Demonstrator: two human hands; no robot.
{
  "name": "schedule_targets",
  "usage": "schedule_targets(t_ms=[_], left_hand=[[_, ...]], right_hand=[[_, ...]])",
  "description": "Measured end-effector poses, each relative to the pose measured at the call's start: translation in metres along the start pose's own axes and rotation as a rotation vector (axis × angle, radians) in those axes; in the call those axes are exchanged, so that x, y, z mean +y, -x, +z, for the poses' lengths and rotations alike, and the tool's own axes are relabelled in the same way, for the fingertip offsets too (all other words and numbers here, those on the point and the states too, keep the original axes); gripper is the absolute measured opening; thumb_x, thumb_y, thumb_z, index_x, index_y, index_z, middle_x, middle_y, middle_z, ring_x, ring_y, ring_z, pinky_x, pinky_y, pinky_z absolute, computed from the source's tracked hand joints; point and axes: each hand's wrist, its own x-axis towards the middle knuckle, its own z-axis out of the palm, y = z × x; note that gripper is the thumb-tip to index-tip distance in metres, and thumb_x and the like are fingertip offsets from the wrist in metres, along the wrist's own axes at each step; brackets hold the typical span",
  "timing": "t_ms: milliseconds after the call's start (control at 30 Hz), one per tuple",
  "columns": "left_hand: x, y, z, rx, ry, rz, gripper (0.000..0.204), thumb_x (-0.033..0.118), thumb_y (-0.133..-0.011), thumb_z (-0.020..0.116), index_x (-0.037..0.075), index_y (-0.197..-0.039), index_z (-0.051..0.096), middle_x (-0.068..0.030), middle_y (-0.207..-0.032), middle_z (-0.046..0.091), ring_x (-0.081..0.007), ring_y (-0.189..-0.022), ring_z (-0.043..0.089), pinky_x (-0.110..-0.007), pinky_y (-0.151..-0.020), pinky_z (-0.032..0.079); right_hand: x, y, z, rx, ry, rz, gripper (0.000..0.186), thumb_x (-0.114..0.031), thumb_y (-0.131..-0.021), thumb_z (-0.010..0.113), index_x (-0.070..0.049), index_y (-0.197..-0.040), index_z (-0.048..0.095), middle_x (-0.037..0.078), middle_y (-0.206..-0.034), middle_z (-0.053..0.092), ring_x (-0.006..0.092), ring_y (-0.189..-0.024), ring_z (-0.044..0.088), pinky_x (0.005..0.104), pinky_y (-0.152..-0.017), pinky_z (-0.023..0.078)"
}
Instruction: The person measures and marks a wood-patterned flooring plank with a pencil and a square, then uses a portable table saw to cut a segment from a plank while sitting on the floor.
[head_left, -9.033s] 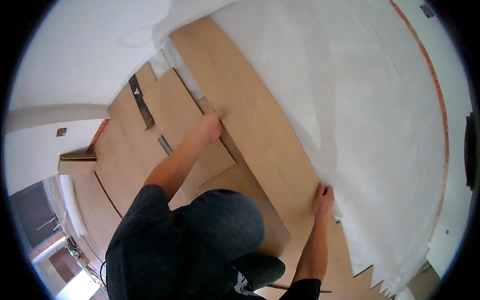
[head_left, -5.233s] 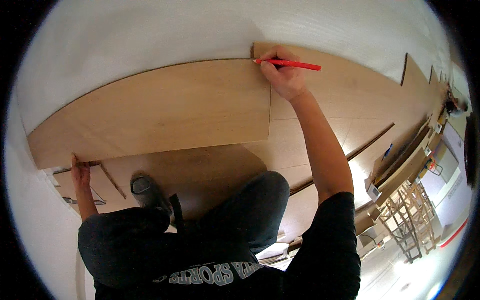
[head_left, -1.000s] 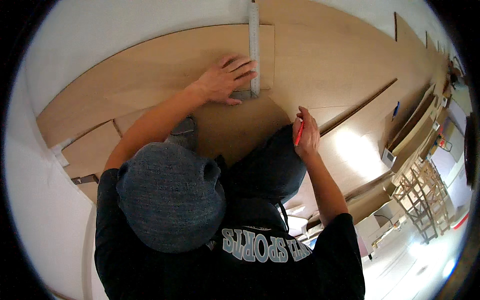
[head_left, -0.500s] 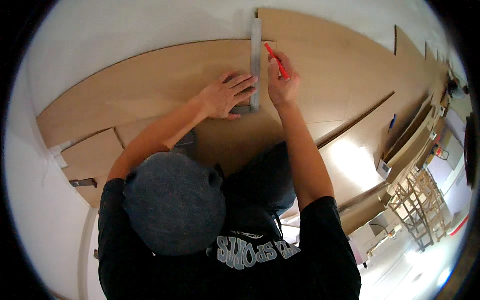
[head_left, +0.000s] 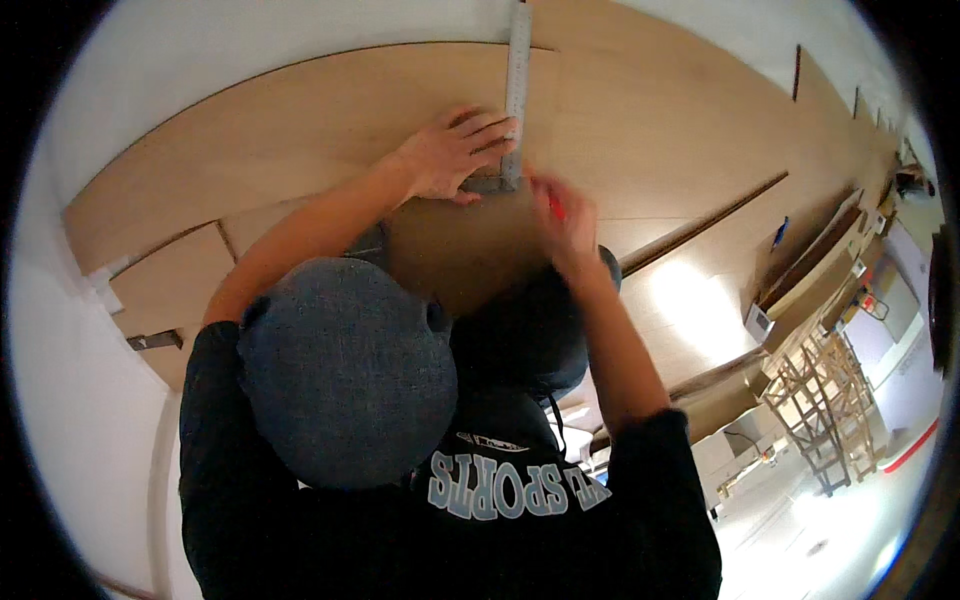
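A person's two bare hands work over a long plank [head_left: 300,125] lying on the floor, seen from above through a lens that bends straight edges. The plank is pale tan with a smooth, plain face and a thin dark line along its far edge; it runs from near the white wall [head_left: 75,340] at left to the middle of the view, where its right end meets tan flooring [head_left: 660,120] of much the same colour. Beyond the far edge spreads a whitish sheet [head_left: 210,50].

Across the plank, near that right end, lies an L-shaped metal square [head_left: 517,90]. Its long silver-grey blade carries fine markings; its shorter, darker arm points left at the near edge.

The left hand [head_left: 455,155] lies palm down on the plank, fingers spread, their tips touching the blade. The right hand [head_left: 567,225], blurred, is just beside the blade's near end, its fingers closed around a red pencil [head_left: 558,208]; exactly how they grip is hard to tell.

Below the hands is a rounded knee [head_left: 350,375] in blue-grey denim.
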Motion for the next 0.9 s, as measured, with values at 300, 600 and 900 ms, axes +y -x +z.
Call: schedule_targets(t_ms=[300,600,900], left_hand=[[0.033,0.042,0.017,-0.086,0.072,-0.003,0.054,0.041,-0.085,0.069,0.010,-0.128,0.060,-0.0124,-0.137,0.055,-0.0303,-0.131,0.047,-0.046,-0.112,0.036],[0.031,0.257,-0.023,0.755,0.801,-1.023,0.051,0.041,-0.090,0.068,0.003,-0.123,0.063,-0.0213,-0.122,0.061,-0.0369,-0.119,0.055,-0.048,-0.101,0.045],[0.001,0.667,0.119,1.826,1.568,-1.838,0.058,0.049,-0.088,0.068,0.014,-0.133,0.054,-0.0113,-0.129,0.058,-0.0331,-0.113,0.059,-0.051,-0.089,0.050]], right_hand=[[-0.018,0.042,-0.024,0.200,-0.069,0.105,0.052,-0.023,-0.098,0.060,0.000,-0.141,0.043,0.022,-0.116,0.066,0.0281,-0.100,0.068,0.0386,-0.089,0.053],[0.057,-0.017,0.054,0.299,-0.523,0.089,0.059,-0.007,-0.087,0.062,0.007,-0.137,0.034,0.019,-0.121,0.056,0.0263,-0.104,0.056,0.0379,-0.095,0.045],[0.129,-0.021,0.023,0.163,0.130,0.187,0.075,-0.027,-0.088,0.069,0.011,-0.143,0.035,0.031,-0.135,0.052,0.0400,-0.122,0.056,0.0466,-0.103,0.044]])
